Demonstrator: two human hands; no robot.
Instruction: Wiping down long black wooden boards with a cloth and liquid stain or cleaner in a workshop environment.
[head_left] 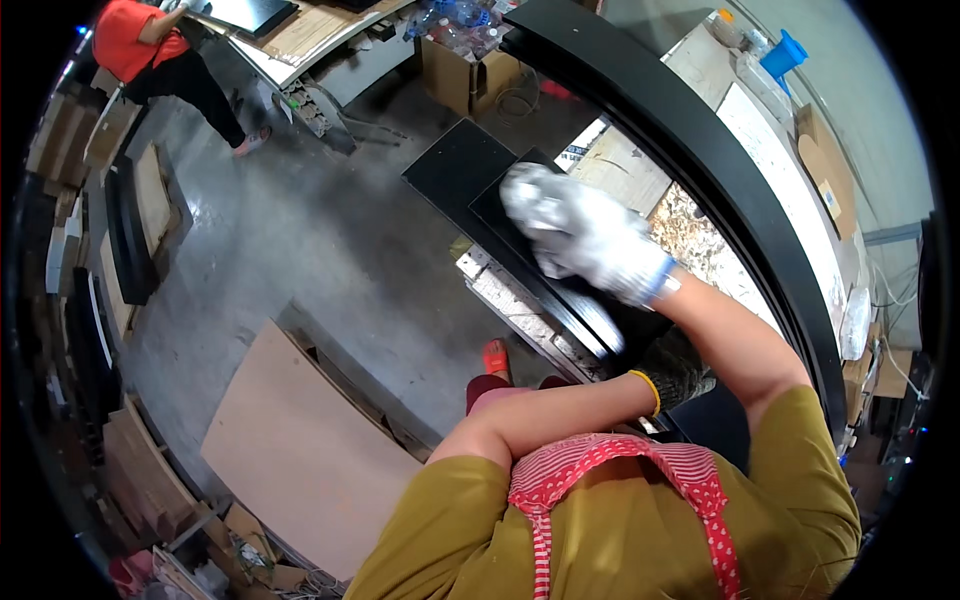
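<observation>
My right hand [605, 245], in a white knit glove with a blue cuff, is closed on a crumpled whitish-grey cloth [535, 198]. It presses the cloth to the upper end of a glossy black panel [492, 212]; both are slightly smeared by motion. Beneath lies another black board [450, 165], jutting out toward the far left. My left hand [685, 378] wears a dark glove with a yellow cuff and is by the panel's near end, close to my body. Its fingers blend into the dark surfaces, so their grip is hidden.
A long curved black piece [700, 130] runs along the right of the worktable [610, 165]. At the left a large brown board [310, 450] stands near me. Beyond are a cardboard box [465, 80], a blue container [783, 55], and another person [150, 50] in red at a table.
</observation>
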